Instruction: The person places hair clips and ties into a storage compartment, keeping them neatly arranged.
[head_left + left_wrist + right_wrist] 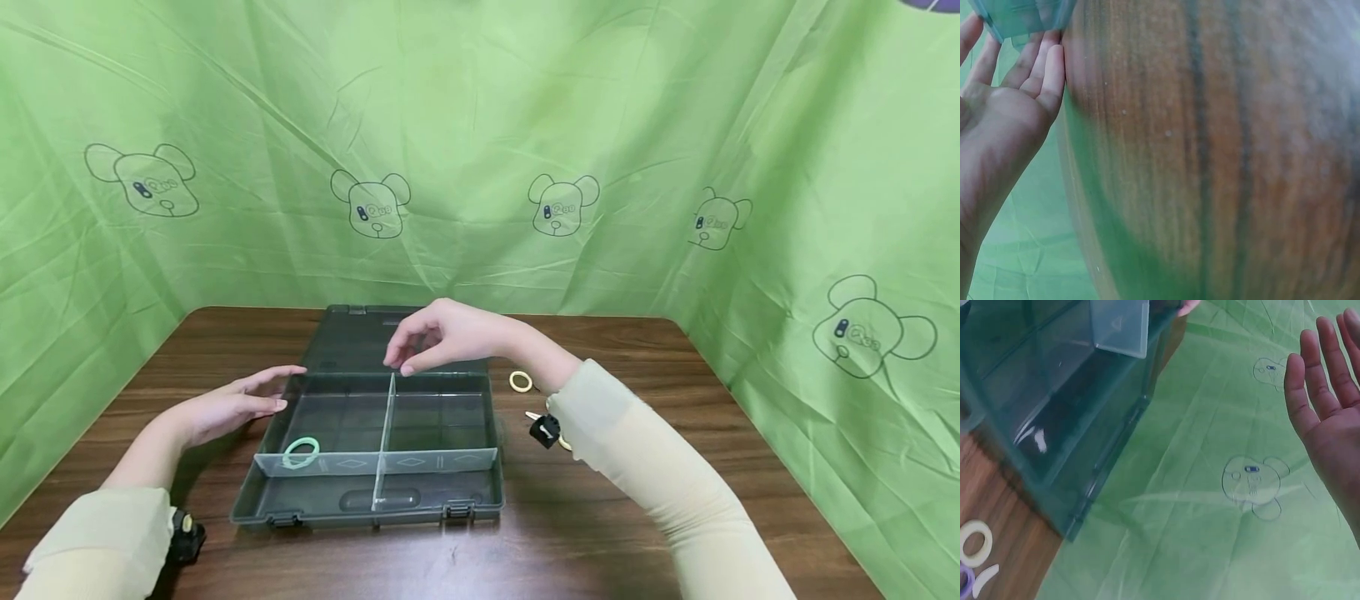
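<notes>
A dark translucent compartment box (442,479) lies on the table with its lid (330,337) folded back flat. Clear dividers (442,460) split it into several compartments. A pale green ring (313,450), like a small tape roll, stands by the divider at the left. My left hand (232,407) is at the box's left wall, fingers extended along the outside and thumb near the rim; the left wrist view shows its fingertips right at the box. Over the hinge side hovers my right hand (457,335), loosely bent, with nothing between fingers and thumb.
Right of the box lie a cream ring (521,382) and small things partly hidden behind my right wrist. The right wrist view shows a purple ring (966,582) and a white curved piece (985,580) there. Green cloth (465,125) surrounds the table (637,533).
</notes>
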A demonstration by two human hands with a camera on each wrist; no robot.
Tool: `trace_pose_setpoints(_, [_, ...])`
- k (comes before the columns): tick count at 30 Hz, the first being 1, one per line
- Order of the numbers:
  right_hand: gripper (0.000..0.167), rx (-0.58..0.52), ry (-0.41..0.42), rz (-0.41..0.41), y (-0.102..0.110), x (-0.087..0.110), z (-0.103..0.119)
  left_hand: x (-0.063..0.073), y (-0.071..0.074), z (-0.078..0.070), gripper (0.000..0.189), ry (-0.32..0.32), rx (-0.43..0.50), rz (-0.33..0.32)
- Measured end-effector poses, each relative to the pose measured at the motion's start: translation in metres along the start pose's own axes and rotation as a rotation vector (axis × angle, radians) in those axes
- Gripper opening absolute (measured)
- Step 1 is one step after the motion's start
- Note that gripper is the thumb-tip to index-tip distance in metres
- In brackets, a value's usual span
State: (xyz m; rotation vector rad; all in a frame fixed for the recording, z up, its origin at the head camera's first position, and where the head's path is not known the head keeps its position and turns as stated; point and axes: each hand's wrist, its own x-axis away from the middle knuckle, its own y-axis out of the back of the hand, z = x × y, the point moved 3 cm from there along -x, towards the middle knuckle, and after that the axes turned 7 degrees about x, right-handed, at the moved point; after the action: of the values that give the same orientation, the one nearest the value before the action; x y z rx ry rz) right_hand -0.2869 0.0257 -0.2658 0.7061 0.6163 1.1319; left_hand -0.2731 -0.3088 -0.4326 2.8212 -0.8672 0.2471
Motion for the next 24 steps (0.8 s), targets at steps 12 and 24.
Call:
trace_pose_setpoints(12, [0.017,0.029,-0.015,-0.052,0.014,0.045,0.000,-0.001,0.002,0.002,0.061,0.013,-0.004,-0.003])
trace_pose_setpoints(24, [0.017,0.080,0.003,-0.096,0.014,0.087,-0.010,-0.003,0.004,0.005,0.060,0.003,-0.017,0.007])
